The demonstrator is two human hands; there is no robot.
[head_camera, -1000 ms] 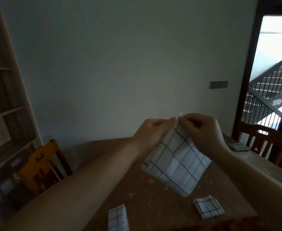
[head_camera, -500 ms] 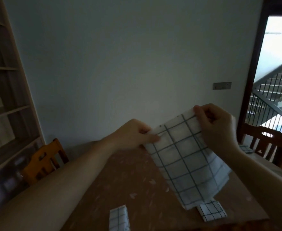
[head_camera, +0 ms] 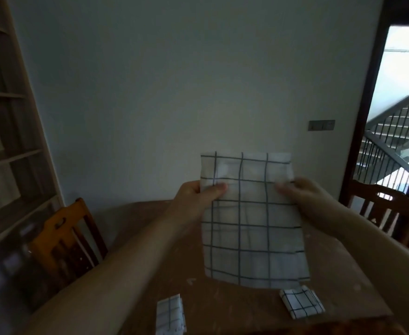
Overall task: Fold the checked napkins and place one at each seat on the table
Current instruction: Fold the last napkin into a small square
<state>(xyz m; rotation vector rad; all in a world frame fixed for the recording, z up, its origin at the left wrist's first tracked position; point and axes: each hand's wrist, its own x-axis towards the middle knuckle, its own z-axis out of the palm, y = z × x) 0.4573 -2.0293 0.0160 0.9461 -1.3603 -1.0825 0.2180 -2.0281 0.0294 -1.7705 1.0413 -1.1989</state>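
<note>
Two hands hold one checked napkin (head_camera: 251,221) upright above the wooden table (head_camera: 234,308). Left hand (head_camera: 198,199) pinches its left edge, thumb on the front; right hand (head_camera: 302,199) pinches the right edge. Cloth hangs flat, spread between them. Two folded napkins lie on the table below: one near-left (head_camera: 170,315), one near-right (head_camera: 301,302).

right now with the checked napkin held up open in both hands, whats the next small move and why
Probably bring the two side edges together to fold it in half. The left hand and right hand pinch the checked napkin at opposite sides, and it hangs open above the table, where two folded napkins already lie.
</note>
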